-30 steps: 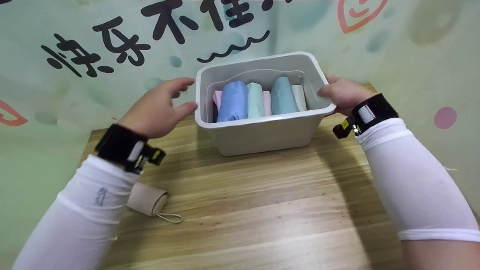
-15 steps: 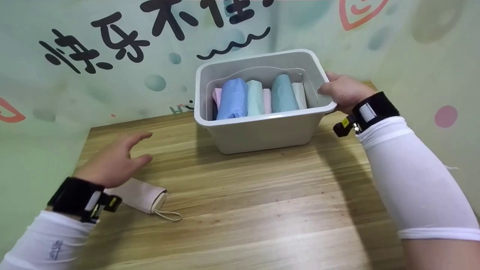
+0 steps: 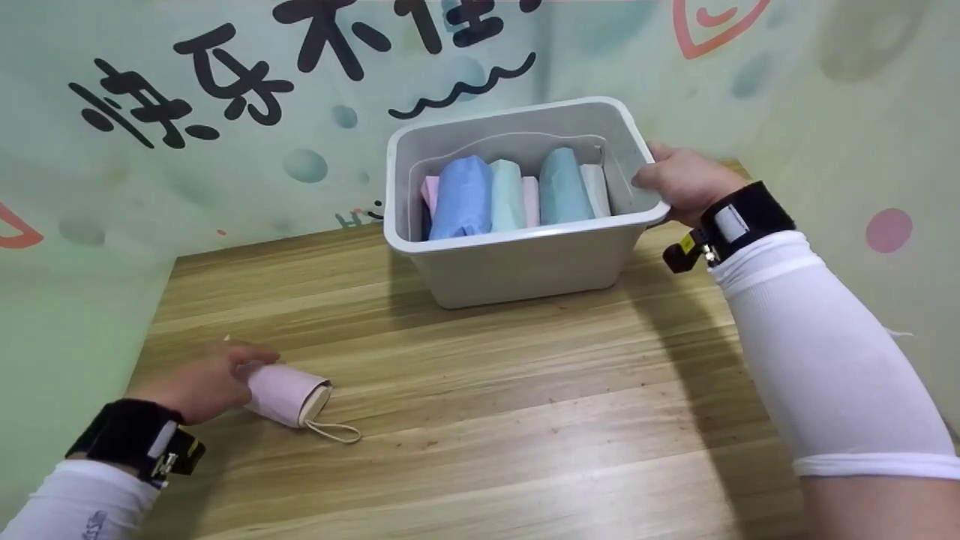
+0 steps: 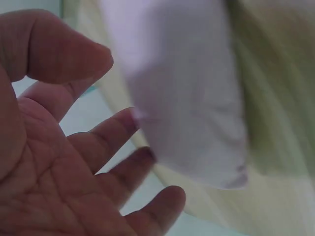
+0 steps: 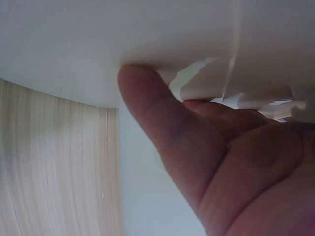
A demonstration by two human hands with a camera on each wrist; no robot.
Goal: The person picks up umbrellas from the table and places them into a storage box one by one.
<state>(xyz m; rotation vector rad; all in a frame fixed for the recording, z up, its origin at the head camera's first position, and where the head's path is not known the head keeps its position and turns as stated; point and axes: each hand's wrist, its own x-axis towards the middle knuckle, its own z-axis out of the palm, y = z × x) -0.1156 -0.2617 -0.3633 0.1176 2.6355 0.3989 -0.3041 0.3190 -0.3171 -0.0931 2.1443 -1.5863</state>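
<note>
A pale pink, flattened roll with a beige end and a cord loop (image 3: pixel 285 394) lies on the wooden table at the left; it looks like a folded umbrella in its sleeve. At its far end is my left hand (image 3: pixel 199 382), fingers spread beside it. In the left wrist view, fingertips are right at the edge of the pink roll (image 4: pixel 187 98), and the thumb (image 4: pixel 74 54) stands apart from them. My right hand (image 3: pixel 690 184) grips the right rim of a grey plastic bin (image 3: pixel 517 274), thumb inside. Its other fingers are mostly hidden behind the wall.
Inside the bin stand several rolled bundles: a blue roll (image 3: pixel 463 199), a mint roll (image 3: pixel 507 195), a teal roll (image 3: pixel 566 187), plus pink and white ones. A printed backdrop (image 3: pixel 247 172) rises behind the table (image 3: pixel 480 420).
My left hand has moved from the bin's left rim down and left to the pink roll. The right hand stays on the bin, which has hardly moved.
</note>
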